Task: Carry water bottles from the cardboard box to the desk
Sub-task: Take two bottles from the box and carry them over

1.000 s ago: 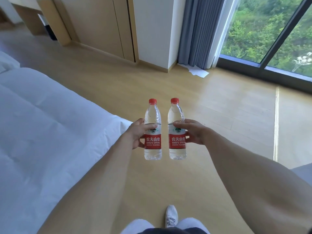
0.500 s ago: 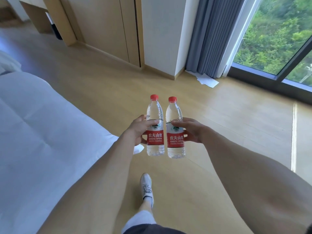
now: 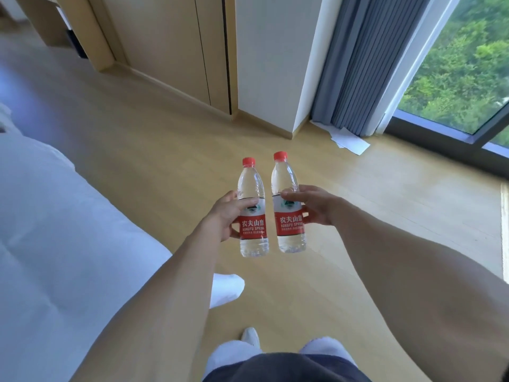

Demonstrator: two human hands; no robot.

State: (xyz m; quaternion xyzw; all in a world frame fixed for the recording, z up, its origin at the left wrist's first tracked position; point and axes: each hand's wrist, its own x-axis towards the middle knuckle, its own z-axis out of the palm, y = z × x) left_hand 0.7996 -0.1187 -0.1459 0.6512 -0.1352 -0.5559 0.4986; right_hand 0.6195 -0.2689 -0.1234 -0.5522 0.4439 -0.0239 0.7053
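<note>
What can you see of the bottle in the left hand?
The left bottle is clear plastic, full of water, with a red cap and a red and white label. It is held upright above the wooden floor. The left hand grips its middle, fingers over the label's top. A narrow gap separates it from the right bottle.

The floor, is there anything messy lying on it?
Yes. Some white paper sheets lie loose and crooked on the wooden floor, at the foot of the grey curtain by the window. The two bottles look fine: upright, capped.
</note>
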